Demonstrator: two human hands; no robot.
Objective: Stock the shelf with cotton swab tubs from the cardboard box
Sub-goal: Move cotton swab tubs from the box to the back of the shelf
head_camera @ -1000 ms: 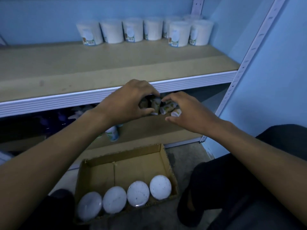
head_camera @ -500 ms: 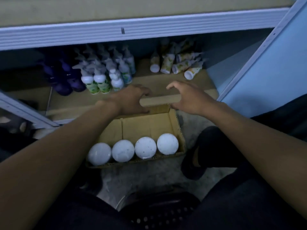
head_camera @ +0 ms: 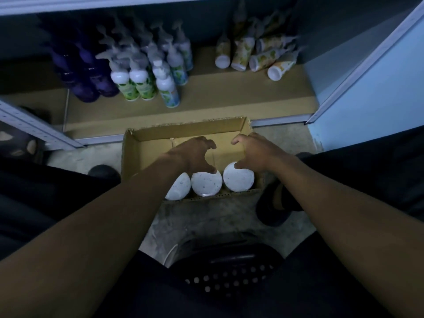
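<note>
An open cardboard box (head_camera: 137,145) lies on the floor in front of the shelf. White-lidded cotton swab tubs stand in a row along its near wall; three show: one at the left (head_camera: 179,188), one in the middle (head_camera: 206,183), one at the right (head_camera: 238,177). My left forearm hides the row's left end. My left hand (head_camera: 195,154) hovers inside the box with fingers spread, its thumb at the middle tub's lid. My right hand (head_camera: 254,152) is also spread, its thumb touching the right tub's lid. Neither hand grips anything.
The bottom shelf board (head_camera: 206,104) holds purple bottles (head_camera: 91,81), green-labelled pump bottles (head_camera: 142,83) and fallen yellow tubes (head_camera: 259,56). A metal upright (head_camera: 358,72) rises at the right by a blue wall. A black perforated stool (head_camera: 229,276) is beneath me; a sandalled foot (head_camera: 277,203) is beside the box.
The view tilted down from the upper shelf to the box. Both hands came down from the shelf edge into the box and now spread over the tub lids.
</note>
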